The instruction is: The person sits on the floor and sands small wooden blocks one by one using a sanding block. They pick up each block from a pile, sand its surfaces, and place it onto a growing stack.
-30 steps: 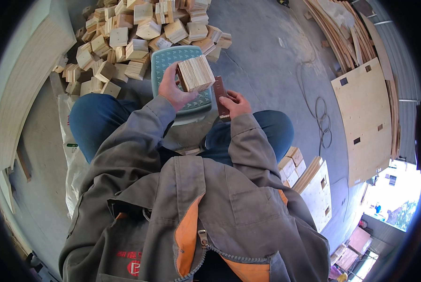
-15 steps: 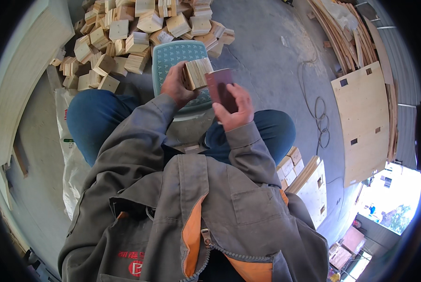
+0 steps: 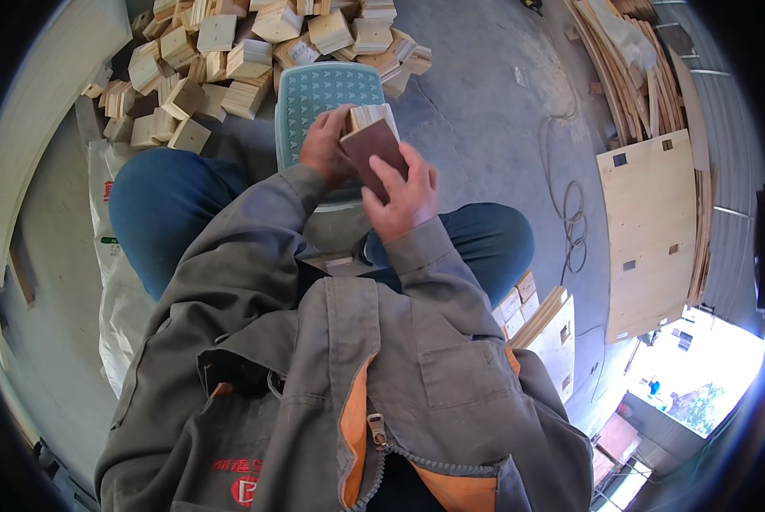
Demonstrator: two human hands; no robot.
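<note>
Moving left since a moment ago, the reddish-brown, flat rectangular slab (image 3: pixel 367 152) is overlapping the pale, layered plywood block (image 3: pixel 375 113) above the pale-green plastic stool (image 3: pixel 324 92); whether slab and block are touching, I cannot tell. My left hand (image 3: pixel 324 150) is gripping the block; my right hand (image 3: pixel 405 200) is holding the slab. If my left grip is loosening under pressure, the block could be twisting free; overshooting, my right hand could be scraping its edge.

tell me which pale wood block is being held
The layered block in the left hand, over the green stool; the heaped blocks lie beyond the stool, untouched.
</note>
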